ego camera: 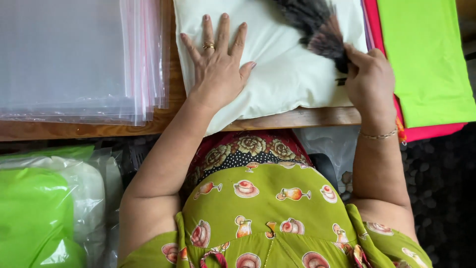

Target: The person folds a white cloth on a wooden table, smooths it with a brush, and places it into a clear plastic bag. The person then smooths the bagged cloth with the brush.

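I see two hands and one white cloth (282, 74) lying on the wooden table (99, 130). My left hand (218, 69) lies flat on the cloth with its fingers spread wide, and it wears one ring (208, 46). My right hand (369, 82) has its fingers curled tight around one dark brush (317, 27), whose bristles lie on the cloth. One bracelet (379, 135) sits on that wrist. Left of the cloth is one stack of clear bags (74, 59). To the right lies one green cloth (426, 59) on top of a pink one (431, 131). Down at the left are bagged cloths (34, 218), one green and one white. My arms hide part of the table edge
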